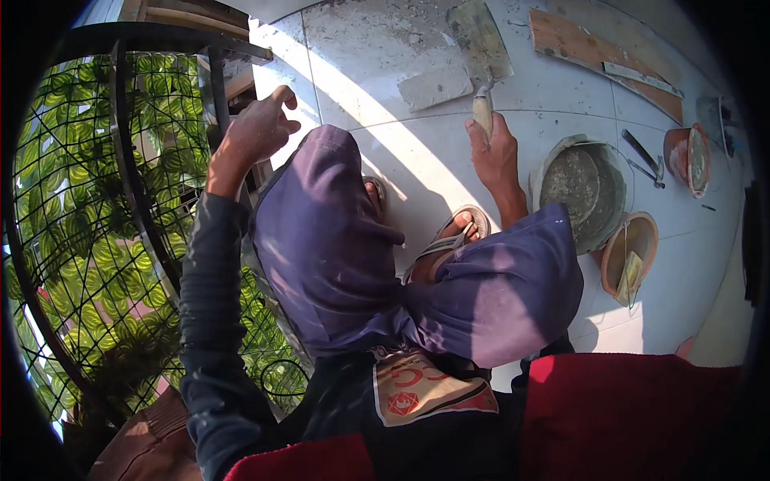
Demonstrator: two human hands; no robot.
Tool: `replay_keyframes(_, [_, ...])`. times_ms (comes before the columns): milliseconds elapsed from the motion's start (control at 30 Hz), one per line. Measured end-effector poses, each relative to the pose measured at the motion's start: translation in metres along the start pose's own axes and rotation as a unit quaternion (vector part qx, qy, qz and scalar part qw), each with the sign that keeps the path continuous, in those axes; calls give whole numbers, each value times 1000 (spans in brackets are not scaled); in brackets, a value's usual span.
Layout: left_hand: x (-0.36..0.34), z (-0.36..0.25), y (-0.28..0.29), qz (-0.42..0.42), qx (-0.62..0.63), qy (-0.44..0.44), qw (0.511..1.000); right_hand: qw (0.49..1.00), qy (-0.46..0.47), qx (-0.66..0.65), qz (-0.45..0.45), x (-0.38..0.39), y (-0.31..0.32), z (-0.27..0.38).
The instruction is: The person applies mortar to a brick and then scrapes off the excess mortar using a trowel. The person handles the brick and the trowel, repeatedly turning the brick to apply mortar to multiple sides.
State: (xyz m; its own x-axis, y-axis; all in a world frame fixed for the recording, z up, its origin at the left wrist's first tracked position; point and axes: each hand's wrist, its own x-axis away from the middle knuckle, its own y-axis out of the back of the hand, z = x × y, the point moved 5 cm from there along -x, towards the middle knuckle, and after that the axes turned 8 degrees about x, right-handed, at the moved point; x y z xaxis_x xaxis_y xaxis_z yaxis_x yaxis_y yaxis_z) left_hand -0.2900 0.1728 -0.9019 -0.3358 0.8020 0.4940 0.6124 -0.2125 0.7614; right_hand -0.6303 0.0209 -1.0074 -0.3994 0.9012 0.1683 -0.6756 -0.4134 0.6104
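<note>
My right hand [496,155] is wrapped round the wooden handle of a trowel [484,40], whose wide grey blade points away from me and is smeared with mortar. Close to the blade, a flat pale slab [435,85] lies on the tiled floor. Beyond my left knee, my left hand [261,127] is raised beside the black metal frame, its fingers loosely bent and apart, with nothing visible in them. A round bucket [622,192] with grey mortar inside stands to the right of my right wrist.
On the left, a black frame with wire mesh [128,160] fronts green leaves. Wooden boards [593,52] lie at the far right. A hammer [646,160], a reddish pot [688,160] and a small tub [630,248] holding a yellowish piece are right of the bucket. Gritty dirt covers the far floor.
</note>
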Motion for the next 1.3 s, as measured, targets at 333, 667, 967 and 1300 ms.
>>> replay_keyframes(333, [-124,-65,-168,-132,32,-279,951,983,111,18,-144,18,-2,22])
replay_keyframes(667, [-121,-82,-208,-206,71,-312,925,981,100,109,-121,22,-16,14])
replay_keyframes(967, [-120,-80,-215,-206,46,-285,935,969,15,238,-57,5,-16,6])
replay_keyframes(1300, [-122,-81,-214,-201,69,-286,935,957,22,285,-44,-6,-24,-18])
